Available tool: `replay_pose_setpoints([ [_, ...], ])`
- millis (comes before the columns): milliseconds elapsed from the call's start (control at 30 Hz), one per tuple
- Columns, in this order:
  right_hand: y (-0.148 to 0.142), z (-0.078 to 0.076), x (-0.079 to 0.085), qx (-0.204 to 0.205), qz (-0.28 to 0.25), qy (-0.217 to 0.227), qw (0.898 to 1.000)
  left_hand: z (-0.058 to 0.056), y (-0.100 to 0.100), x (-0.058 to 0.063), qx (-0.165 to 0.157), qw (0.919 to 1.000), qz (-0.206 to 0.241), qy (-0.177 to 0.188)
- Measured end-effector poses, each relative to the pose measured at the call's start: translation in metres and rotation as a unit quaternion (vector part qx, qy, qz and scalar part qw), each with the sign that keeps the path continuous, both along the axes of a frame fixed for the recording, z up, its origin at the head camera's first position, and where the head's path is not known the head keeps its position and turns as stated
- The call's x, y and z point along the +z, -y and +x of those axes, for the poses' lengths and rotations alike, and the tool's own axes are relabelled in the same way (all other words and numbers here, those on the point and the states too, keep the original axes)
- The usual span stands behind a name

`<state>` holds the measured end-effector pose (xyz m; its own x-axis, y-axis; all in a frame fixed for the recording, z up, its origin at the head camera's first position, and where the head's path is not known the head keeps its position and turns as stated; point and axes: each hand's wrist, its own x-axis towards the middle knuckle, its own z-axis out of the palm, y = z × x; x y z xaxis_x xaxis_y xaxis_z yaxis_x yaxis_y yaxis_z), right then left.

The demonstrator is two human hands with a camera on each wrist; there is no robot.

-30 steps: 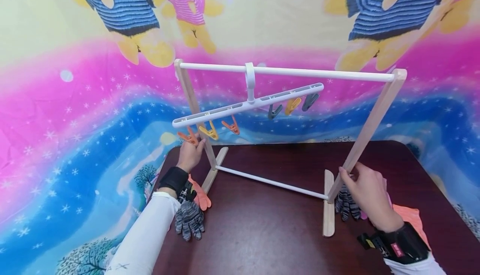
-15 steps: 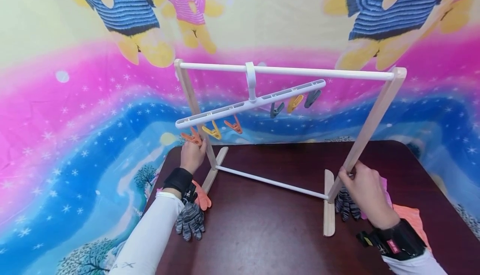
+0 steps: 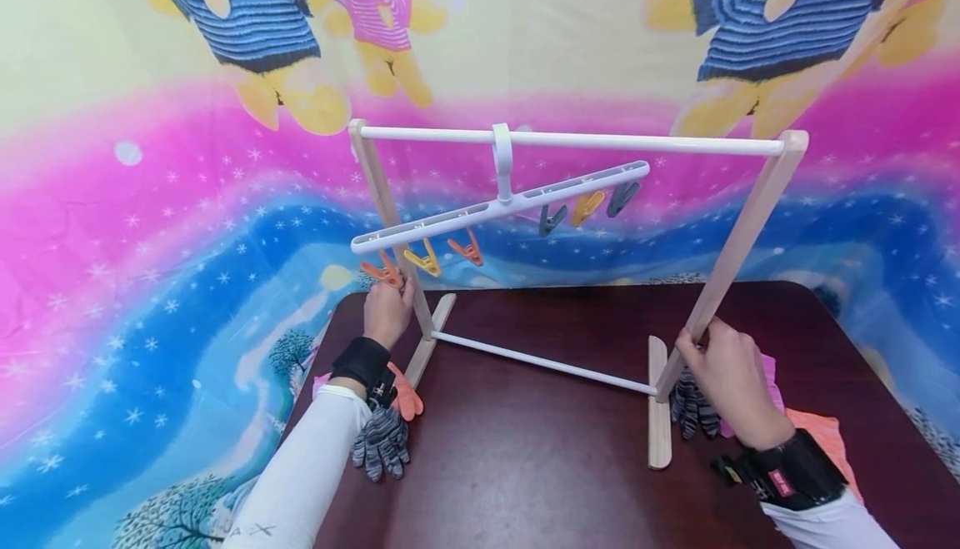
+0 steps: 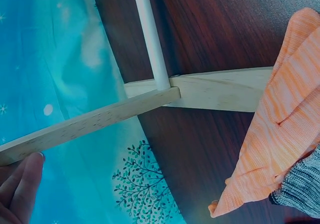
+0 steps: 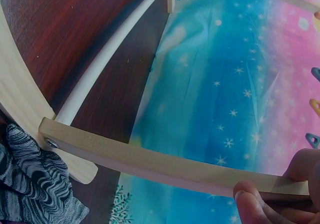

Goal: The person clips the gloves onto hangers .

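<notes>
A drying rack with wooden posts and a white top bar (image 3: 637,142) stands on the table. My left hand (image 3: 387,316) grips its left post (image 3: 378,182), just behind an orange clip; in the left wrist view fingertips (image 4: 34,166) touch the post's edge. Around the lower part of the right post (image 3: 742,241), my right hand (image 3: 731,378) holds on with thumb and fingers on opposite sides. A white clip hanger (image 3: 465,217) hangs by its hook from the top bar, slanting in view. Several orange, yellow and grey clips (image 3: 423,259) dangle from it, holding nothing.
Orange gloves (image 3: 407,395) and grey striped gloves (image 3: 381,442) lie at the table's left. Another grey glove (image 3: 693,406), a pink piece (image 3: 771,382) and an orange one (image 3: 821,432) lie by my right hand. A printed cloth (image 3: 187,282) hangs behind the dark table (image 3: 525,466).
The rack's right end has shifted slightly to the left and away, with my right hand on it. My left hand has moved a little right, closer around its post. The hanger has swayed slightly.
</notes>
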<state>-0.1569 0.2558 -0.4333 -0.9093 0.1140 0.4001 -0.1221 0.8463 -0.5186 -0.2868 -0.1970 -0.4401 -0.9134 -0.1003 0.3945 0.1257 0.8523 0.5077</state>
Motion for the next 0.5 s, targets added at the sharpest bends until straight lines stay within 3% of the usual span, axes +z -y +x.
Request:
replay_pose_setpoints([
  [500, -0.0046, -0.0069, 0.0013, 0.004, -0.006, 0.008, 1.000, 0.0053, 0.0002, -0.0004, 0.012, 0.9999, 0.003, -0.003],
])
